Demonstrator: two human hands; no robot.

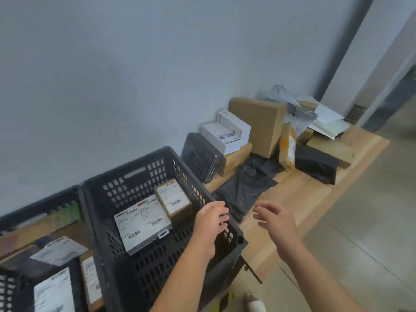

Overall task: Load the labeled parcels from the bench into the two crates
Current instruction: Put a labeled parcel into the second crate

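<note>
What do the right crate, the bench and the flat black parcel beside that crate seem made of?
Crate: dark matte plastic, likely moulded; its walls are a pierced grid.
Bench: pale wood or laminate; grain lines show.
Black parcel: probably thin plastic film; it lies wrinkled with a faint sheen.

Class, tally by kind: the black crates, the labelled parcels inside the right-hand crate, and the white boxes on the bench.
Black crates: 2, left crate and right crate
Labelled parcels in right crate: 2, white parcel and brown parcel
White boxes on bench: 2
Total: 6
</note>
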